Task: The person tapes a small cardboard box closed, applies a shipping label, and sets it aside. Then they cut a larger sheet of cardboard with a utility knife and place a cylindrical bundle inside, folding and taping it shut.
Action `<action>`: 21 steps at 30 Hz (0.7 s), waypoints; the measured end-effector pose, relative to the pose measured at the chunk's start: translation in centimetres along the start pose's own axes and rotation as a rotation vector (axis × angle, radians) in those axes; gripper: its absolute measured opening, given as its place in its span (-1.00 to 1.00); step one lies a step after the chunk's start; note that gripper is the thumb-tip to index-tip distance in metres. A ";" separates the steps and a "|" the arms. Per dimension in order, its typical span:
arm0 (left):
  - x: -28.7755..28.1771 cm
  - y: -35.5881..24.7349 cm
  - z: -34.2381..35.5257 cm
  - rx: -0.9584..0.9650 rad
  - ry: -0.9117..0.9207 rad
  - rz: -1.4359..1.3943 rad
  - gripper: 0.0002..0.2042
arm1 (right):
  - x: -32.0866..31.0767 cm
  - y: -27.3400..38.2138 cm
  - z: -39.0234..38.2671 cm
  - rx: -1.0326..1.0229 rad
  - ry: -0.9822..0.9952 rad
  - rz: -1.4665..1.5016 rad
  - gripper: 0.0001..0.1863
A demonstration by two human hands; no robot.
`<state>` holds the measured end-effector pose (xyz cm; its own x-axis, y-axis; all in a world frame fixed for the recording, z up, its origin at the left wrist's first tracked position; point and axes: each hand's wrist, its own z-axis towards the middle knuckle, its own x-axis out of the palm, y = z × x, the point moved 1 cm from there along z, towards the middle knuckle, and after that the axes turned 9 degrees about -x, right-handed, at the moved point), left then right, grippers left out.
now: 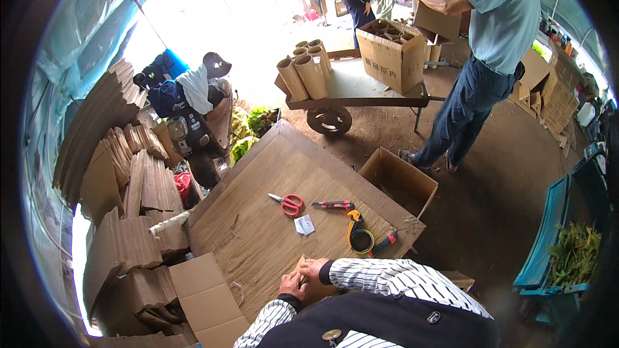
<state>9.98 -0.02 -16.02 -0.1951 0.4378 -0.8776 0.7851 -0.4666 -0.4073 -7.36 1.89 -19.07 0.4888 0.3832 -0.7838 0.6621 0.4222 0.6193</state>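
Close to my body, at the near edge of the wooden table (pixel 258 219), my two hands meet on a brown cardboard piece (pixel 318 292). My left hand (pixel 293 285) is closed with its fingers curled at the cardboard's edge. Just right of it, my right hand (pixel 313 269) is closed on the upper edge, its fingers partly hidden. Beyond them on the tabletop lie red-handled scissors (pixel 289 204), a red and black utility knife (pixel 333 205) and a small white paper (pixel 304 224). A yellow tape dispenser (pixel 360 235) with a roll of tape rests to the right.
Stacks of flattened cardboard (pixel 151 187) rise on the left, beside a parked scooter (pixel 190 129). An open carton (pixel 400 180) stands past the table's right corner. Farther off, a cart (pixel 351 84) carries cardboard tubes (pixel 309 74) and a filled carton (pixel 390 58). A person (pixel 493 58) handles cardboard nearby.
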 end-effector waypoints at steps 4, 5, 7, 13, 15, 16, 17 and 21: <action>-0.3 -0.5 -0.1 -0.028 0.001 0.030 -0.51 | -0.9 0.8 -0.3 0.014 -0.013 0.006 -0.62; 0.0 0.0 -0.1 -0.017 -0.022 0.030 -0.51 | -0.9 0.9 -0.2 -0.002 -0.021 -0.007 -0.62; 0.4 0.4 -0.1 0.009 -0.063 0.024 -0.50 | -0.6 0.7 -0.1 -0.024 -0.034 -0.033 -0.62; 1.1 0.8 -0.2 0.041 -0.097 0.039 -0.51 | -0.7 0.8 -0.3 0.041 0.001 0.002 -0.55; 1.5 1.1 -0.1 0.047 -0.100 0.053 -0.51 | -0.6 0.6 -0.4 0.039 -0.004 0.012 -0.52; 1.5 1.1 -0.2 0.045 -0.106 0.053 -0.51 | -0.5 0.7 -0.3 0.049 -0.008 0.016 -0.49; 1.6 1.1 -0.2 0.042 -0.112 0.053 -0.51 | -0.3 0.8 -0.3 0.048 -0.011 0.011 -0.48; 2.0 1.0 0.0 0.040 -0.121 0.010 -0.51 | 0.2 0.1 -0.3 0.045 -0.043 0.012 -0.53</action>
<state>10.37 0.36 -18.25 -0.2582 0.3383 -0.9049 0.7637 -0.5022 -0.4057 -7.41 2.27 -19.11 0.5201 0.3514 -0.7784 0.6807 0.3798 0.6264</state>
